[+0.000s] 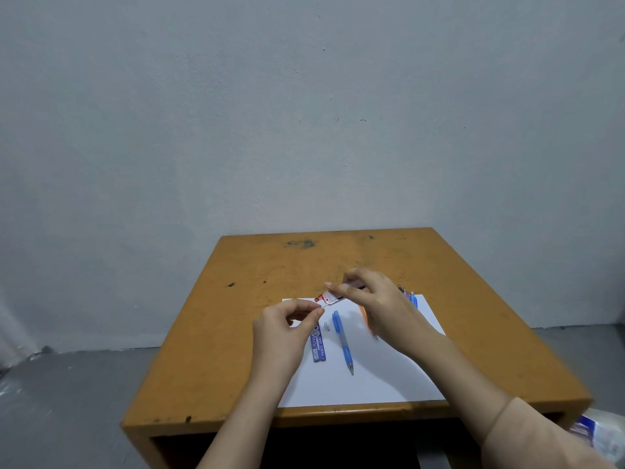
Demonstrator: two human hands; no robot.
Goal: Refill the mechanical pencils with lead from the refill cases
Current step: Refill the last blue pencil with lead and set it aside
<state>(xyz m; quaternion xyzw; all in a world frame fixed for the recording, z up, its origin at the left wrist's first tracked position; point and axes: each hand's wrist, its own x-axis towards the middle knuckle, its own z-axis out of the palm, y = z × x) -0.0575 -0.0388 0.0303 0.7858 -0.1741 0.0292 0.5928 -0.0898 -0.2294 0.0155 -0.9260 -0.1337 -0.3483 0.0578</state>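
A: Above the surface (236, 316), your right hand (375, 309) grips the red refill case (326, 297); where's the lead (325, 304)?
B: Pinched between fingers (318, 312) of your left hand (280, 330). Probably brittle and light, so hold it gently near the case mouth.

Plain bare room, worn orange-brown wooden desk (257, 299) against pale painted wall (236, 113), grey concrete floor (67, 394)

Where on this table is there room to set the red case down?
Bare wood left of the paper and along the table's far edge is free; so is the paper's near strip below the blue pencil. The paper's middle is crowded: blue case, cap, left hand, right hand.
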